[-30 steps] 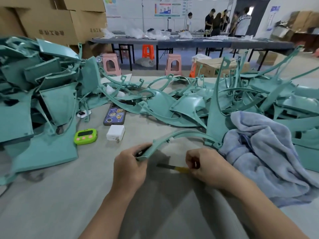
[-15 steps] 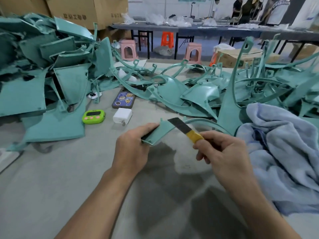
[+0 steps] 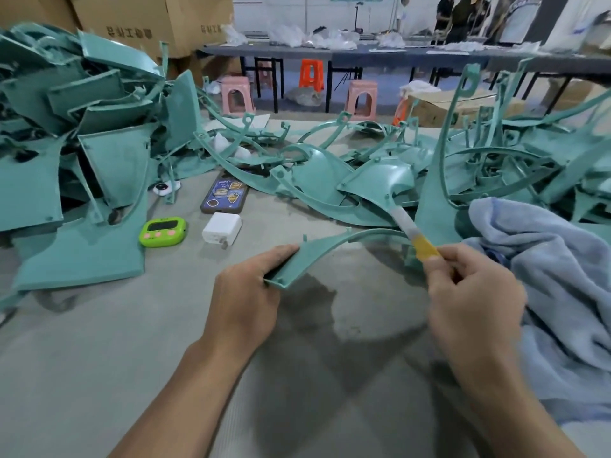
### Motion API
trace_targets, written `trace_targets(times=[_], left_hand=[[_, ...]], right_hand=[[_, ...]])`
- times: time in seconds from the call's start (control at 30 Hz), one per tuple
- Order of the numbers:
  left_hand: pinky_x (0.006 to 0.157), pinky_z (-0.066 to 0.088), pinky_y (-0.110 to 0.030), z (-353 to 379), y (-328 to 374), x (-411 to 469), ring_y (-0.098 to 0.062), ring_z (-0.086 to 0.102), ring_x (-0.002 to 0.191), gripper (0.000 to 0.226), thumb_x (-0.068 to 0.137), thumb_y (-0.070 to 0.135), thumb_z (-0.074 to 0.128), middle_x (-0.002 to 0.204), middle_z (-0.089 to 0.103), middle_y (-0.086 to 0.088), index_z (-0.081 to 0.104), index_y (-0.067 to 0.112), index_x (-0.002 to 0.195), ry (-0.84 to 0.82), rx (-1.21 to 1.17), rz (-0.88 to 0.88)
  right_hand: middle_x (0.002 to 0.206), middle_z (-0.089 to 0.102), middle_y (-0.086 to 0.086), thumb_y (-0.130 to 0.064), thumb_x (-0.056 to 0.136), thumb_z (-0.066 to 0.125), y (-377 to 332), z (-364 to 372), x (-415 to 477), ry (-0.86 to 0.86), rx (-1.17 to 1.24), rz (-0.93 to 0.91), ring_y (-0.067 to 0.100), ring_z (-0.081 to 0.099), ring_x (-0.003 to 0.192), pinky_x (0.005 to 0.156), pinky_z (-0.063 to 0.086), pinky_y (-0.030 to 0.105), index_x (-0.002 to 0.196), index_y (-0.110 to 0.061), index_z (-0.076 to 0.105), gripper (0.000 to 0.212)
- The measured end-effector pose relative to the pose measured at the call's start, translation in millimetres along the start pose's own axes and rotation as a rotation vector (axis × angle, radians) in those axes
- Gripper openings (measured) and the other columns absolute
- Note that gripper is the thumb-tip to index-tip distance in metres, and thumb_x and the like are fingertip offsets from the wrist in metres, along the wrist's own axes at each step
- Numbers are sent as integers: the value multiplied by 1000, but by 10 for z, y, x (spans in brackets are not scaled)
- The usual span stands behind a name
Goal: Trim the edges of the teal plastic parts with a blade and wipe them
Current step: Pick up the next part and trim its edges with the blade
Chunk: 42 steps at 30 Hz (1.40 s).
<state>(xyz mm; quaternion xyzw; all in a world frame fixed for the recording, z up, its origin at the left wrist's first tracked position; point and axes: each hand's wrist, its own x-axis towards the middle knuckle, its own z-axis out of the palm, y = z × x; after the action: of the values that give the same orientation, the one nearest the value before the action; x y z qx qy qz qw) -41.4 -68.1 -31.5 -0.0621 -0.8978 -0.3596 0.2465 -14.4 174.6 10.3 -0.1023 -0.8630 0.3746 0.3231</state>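
While left hand [image 3: 244, 302] grips part [image 3: 317, 252], right hand [image 3: 472, 292] blade [image 3: 405, 223], carton [image 3: 132, 21] print unreadable.

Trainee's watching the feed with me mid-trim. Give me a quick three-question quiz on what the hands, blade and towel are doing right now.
1. What does the right hand pinch? A) phone B) blade C) charger
2. True or false: the left hand grips one end of the curved part.
3. Fill in: the towel lies to the ___ of the blade.
Key: 1 B; 2 true; 3 right.
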Motion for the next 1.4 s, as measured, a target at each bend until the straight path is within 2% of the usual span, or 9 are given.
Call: trace_targets(times=[0.17, 0.27, 0.4, 0.63, 0.83, 1.03, 1.13, 1.27, 1.4], left_hand=[[87, 33, 7, 5, 47, 10, 25, 50, 106, 55, 77, -4, 60, 114, 63, 36, 76, 28, 119, 30, -36, 26], [92, 37, 3, -15, 5, -15, 10, 59, 109, 53, 80, -7, 65, 114, 69, 25, 76, 27, 120, 23, -38, 9], [90, 36, 5, -71, 39, -76, 19, 54, 106, 53, 76, 5, 55, 110, 62, 34, 76, 29, 118, 44, -69, 7], [98, 39, -2, -117, 8, -71, 8, 58, 113, 61, 78, -15, 64, 117, 67, 23, 75, 26, 122, 43, -49, 3], [95, 43, -6, -123, -77, -17, 9, 59, 110, 57, 80, -11, 67, 113, 69, 25, 76, 32, 118, 105, -78, -37], [84, 37, 6, -86, -96, -46, 21, 55, 99, 49, 86, 0, 68, 112, 72, 25, 76, 37, 116, 108, -94, -90], [79, 34, 8, -99, -69, -15, 31, 51, 90, 45, 86, 3, 70, 118, 52, 46, 76, 37, 116, 133, -94, -85], [70, 37, 4, -147, -88, 32, 23, 54, 78, 38, 86, 7, 71, 111, 51, 44, 78, 37, 109, 148, -75, -111], [50, 39, -24, -150, -83, 30, -4, 56, 57, 24, 77, 14, 75, 75, 62, 26, 67, 37, 77, 155, -34, -222]], right_hand=[[67, 60, -13, -33, 90, 63, -255, 87, -361, -369, 217, -275, 6, 52, 58, 52, 36, 13, 89, -34, 66, 3], [62, 60, -14, -33, 92, 62, -136, 155, -226, -229, 80, -191, 8, 55, 59, 50, 35, 16, 87, -31, 66, 7], [62, 62, -3, -22, 93, 60, 178, 69, 112, -25, -146, 149, 22, 52, 64, 59, 32, 35, 78, -17, 67, 17], [63, 61, -18, -42, 90, 58, -157, 140, -203, -265, 204, -177, 8, 53, 55, 50, 35, 14, 84, -35, 67, 13], [48, 52, -2, -19, 87, 64, 276, 55, 188, -44, -134, 237, 17, 48, 52, 48, 29, 30, 59, -14, 59, 30], [56, 60, -8, -30, 89, 62, 188, 48, 30, -33, 175, 81, 8, 50, 50, 47, 36, 31, 74, -27, 68, 16], [54, 59, -4, -35, 92, 57, 104, 121, -22, -144, 214, -1, 9, 45, 45, 46, 34, 24, 78, -32, 67, 17], [48, 54, -1, -23, 92, 59, 252, 86, 112, -53, -24, 187, 19, 47, 50, 55, 39, 39, 65, -9, 59, 30], [48, 49, 5, -18, 89, 58, 312, 49, 99, 9, 46, 242, 24, 45, 50, 55, 40, 39, 60, -4, 52, 33]])
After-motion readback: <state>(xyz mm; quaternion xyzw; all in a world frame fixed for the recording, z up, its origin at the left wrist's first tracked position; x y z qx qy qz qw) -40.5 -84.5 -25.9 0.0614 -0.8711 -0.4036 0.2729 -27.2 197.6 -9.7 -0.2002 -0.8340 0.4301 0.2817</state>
